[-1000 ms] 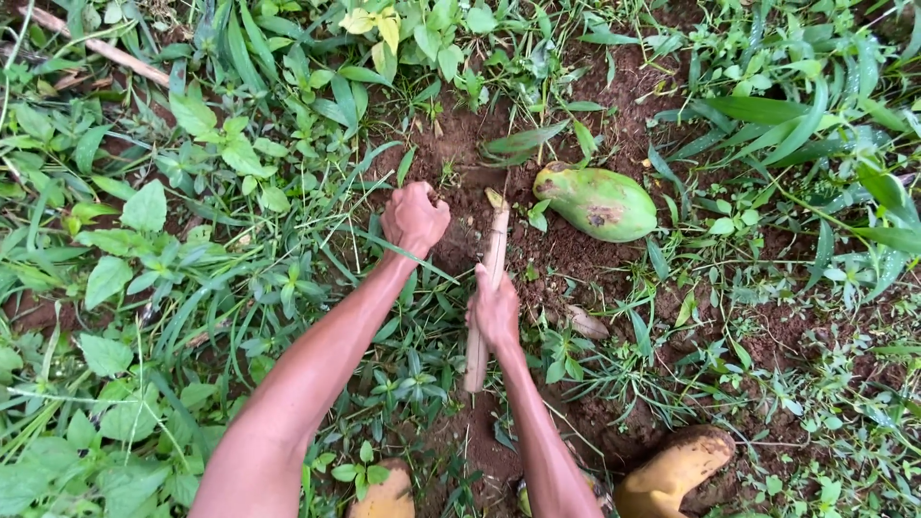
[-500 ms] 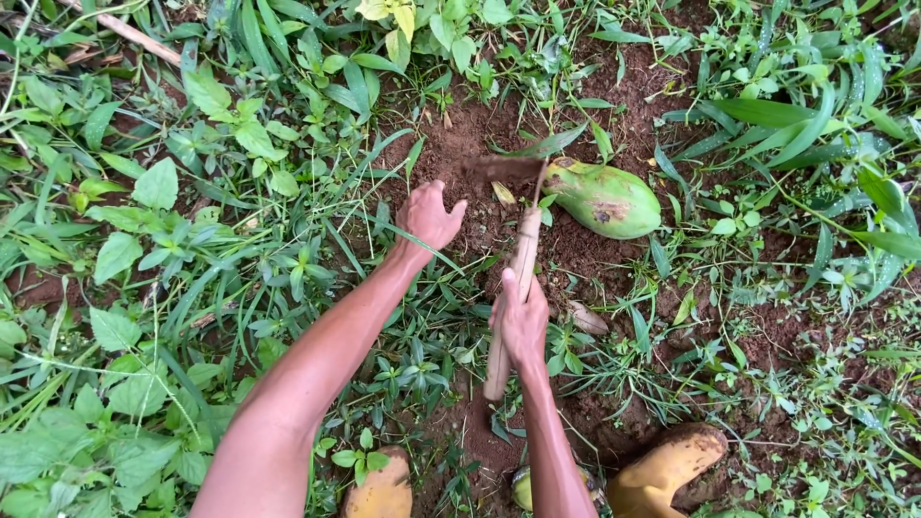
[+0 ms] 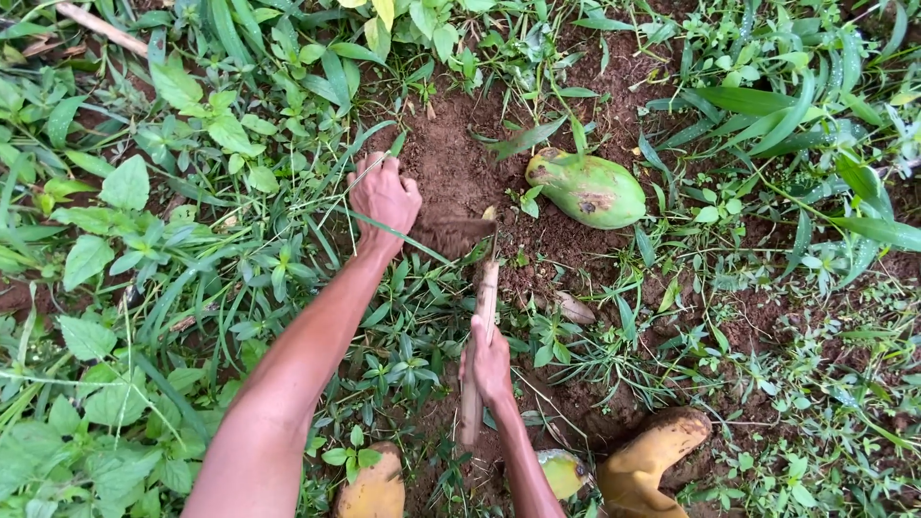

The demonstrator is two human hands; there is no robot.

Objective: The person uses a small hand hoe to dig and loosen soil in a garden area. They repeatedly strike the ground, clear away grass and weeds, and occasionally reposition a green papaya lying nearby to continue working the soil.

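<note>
The digging is under way: the right hand [image 3: 491, 363] is gripping a wooden-handled digging tool [image 3: 477, 355] around the middle of its shaft, with the blade end biting into the bare reddish soil [image 3: 451, 163]. The left hand [image 3: 384, 195] is resting half-curled on the loosened earth, holding nothing that I can see (perhaps raking clods aside). Next, I judge, the tool needs levering so the soil lifts. A green mango [image 3: 587, 189] is lying just beside the patch, blotched brown.
</note>
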